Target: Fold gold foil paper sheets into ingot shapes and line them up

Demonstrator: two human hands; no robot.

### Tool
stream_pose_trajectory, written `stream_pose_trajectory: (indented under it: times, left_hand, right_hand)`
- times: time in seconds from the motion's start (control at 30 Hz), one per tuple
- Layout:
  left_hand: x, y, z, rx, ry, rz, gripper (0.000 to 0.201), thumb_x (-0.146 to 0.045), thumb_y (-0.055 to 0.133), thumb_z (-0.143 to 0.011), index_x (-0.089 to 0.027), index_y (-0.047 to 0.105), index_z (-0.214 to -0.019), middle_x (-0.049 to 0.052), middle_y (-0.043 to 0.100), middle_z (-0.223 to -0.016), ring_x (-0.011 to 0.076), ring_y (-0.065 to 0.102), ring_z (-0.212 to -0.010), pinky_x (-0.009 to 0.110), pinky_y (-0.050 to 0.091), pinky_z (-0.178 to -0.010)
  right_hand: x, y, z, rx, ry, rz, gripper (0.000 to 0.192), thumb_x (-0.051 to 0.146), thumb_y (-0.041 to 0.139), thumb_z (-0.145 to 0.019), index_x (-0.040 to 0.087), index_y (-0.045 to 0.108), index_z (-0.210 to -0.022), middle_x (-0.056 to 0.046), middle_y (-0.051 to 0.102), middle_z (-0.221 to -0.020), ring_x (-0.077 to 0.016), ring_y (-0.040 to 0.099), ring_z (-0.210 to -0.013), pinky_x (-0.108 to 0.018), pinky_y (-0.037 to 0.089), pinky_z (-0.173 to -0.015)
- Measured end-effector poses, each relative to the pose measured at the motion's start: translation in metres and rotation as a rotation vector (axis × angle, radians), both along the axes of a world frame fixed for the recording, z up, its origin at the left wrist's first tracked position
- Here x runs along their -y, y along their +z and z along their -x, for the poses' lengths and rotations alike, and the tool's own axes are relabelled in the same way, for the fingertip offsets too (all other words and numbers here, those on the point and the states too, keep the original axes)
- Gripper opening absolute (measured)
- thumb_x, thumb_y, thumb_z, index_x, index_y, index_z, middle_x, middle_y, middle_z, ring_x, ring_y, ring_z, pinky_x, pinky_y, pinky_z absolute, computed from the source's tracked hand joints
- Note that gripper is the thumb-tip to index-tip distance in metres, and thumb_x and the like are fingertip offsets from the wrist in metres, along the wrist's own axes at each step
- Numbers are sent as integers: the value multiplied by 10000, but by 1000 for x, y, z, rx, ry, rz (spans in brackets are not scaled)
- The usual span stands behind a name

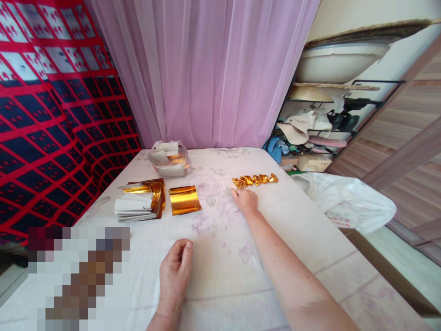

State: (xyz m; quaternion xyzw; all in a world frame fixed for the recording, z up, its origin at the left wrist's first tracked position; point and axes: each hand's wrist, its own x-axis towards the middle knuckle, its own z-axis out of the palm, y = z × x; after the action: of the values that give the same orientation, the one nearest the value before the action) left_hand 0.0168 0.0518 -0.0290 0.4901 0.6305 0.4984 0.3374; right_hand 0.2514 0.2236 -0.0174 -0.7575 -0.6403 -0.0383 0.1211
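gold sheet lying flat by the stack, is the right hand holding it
No, the right hand rests empty on the cloth near the folded gold pieces, apart from the gold sheet.

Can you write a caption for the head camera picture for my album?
Right hand reaches beside a row of folded gold foil pieces on the flowered white cloth; left hand rests empty.
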Motion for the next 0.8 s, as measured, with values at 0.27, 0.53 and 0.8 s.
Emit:
stream_pose_trajectory:
  times: [0.27,0.53,0.8]
  left_hand:
    - [-2,4,-3,127,50,18,482,-670,574,-745,-191,600,-786,-47,473,-548,117,439,-467,209,361,-426]
    - [-4,-1,-3,151,42,-5,419,-610,563,-777,-193,600,-795,-51,473,-569,109,435,-470,206,365,-441]
    - [-3,-1,-3,142,31,-61,334,-521,546,-821,-192,599,-797,-48,478,-574,107,432,-469,203,378,-450]
  right_hand:
    - [19,0,41,-18,407,-54,290,356,525,-944,202,738,-821,-60,743,-853,-169,665,-787,-245,427,-690]
    - [43,-2,84,-82,756,-206,362,362,618,-874,198,655,-1194,-98,662,-1102,-222,592,-1025,-315,459,-906]
    - [40,-10,107,-64,897,-202,248,300,604,-902,214,716,-1106,-77,679,-1025,-205,599,-941,-320,464,-838]
